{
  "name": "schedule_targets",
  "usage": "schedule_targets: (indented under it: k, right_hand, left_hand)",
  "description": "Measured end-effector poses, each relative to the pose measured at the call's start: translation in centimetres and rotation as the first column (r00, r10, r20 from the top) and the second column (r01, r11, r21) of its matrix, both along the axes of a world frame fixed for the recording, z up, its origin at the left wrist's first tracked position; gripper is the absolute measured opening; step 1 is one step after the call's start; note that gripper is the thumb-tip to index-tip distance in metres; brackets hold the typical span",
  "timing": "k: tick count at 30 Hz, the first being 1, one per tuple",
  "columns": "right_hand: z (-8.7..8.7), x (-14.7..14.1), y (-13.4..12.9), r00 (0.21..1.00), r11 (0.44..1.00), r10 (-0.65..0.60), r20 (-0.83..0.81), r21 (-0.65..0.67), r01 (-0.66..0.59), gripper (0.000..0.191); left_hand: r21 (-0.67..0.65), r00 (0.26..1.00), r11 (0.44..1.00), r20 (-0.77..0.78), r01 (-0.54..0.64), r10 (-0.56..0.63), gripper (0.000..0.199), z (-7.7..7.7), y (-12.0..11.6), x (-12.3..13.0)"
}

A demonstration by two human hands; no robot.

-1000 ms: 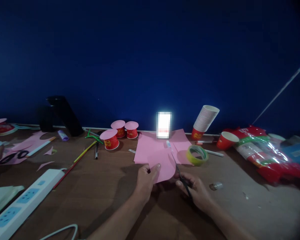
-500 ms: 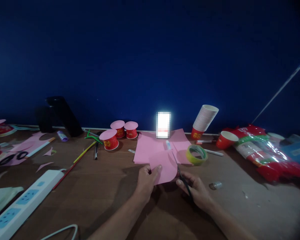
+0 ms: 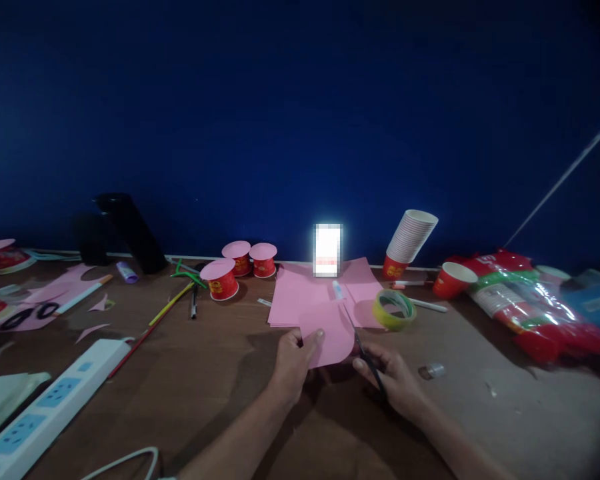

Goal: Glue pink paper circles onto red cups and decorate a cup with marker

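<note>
Pinched by its left edge, a piece of pink paper (image 3: 330, 337) with a rounded lower right corner is in my left hand (image 3: 295, 360), thumb on top. My right hand (image 3: 387, 373) is closed on a pair of dark scissors (image 3: 367, 360), whose blades lie along the paper's right edge. Behind the held piece, pink sheets (image 3: 290, 293) lie on the table, with a small white-capped tube (image 3: 337, 289) on them. A roll of yellow-green tape (image 3: 394, 313) sits at the sheets' right corner.
Red paper cups with pink discs (image 3: 223, 283) stand at the back left. A tilted cup stack (image 3: 413, 237), a single cup (image 3: 454, 280) and a plastic pack of cups (image 3: 535, 303) are at right. A white power strip (image 3: 55, 400) and black-handled scissors (image 3: 30, 315) lie left.
The view has shifted very slightly. Both my hands, the paper and the scissors hold nearly the same place. At the far left edge, a blurred hand has moved.
</note>
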State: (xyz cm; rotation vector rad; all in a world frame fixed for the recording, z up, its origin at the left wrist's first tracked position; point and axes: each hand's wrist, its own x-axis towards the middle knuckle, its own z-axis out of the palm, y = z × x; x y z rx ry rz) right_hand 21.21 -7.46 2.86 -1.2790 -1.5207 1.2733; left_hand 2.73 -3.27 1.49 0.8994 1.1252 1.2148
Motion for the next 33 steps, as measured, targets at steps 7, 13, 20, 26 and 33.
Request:
schedule_targets:
  k: [7, 13, 20, 26, 33]
  right_hand:
    - [0.5, -0.1, 0.0, 0.998, 0.998, 0.053, -0.031, 0.023, -0.052, 0.036]
    - [0.9, 0.1, 0.0, 0.995, 0.994, 0.104, 0.001, 0.032, -0.104, 0.036]
    - [0.5, 0.1, 0.0, 0.997, 0.996, 0.082, 0.014, 0.022, -0.083, 0.040]
    - [0.7, -0.1, 0.1, 0.995, 0.995, 0.099, 0.006, -0.004, -0.099, 0.041]
    - [1.1, -0.3, -0.1, 0.998, 0.998, 0.055, 0.014, 0.036, -0.056, 0.038]
  left_hand:
    - [0.034, 1.000, 0.999, -0.008, 0.019, -0.019, 0.039, -0.5, 0.1, -0.2]
    - [0.035, 1.000, 0.999, 0.021, 0.012, -0.013, 0.039, -0.5, 0.2, -0.3]
    - [0.037, 0.994, 0.999, 0.097, 0.037, -0.040, 0.036, 0.1, -0.1, -0.2]
    - [0.043, 0.996, 0.999, 0.093, 0.003, -0.007, 0.037, -0.1, 0.0, 0.0]
    - [0.028, 0.998, 1.000, 0.062, -0.009, 0.008, 0.037, -0.4, 0.1, -0.1]
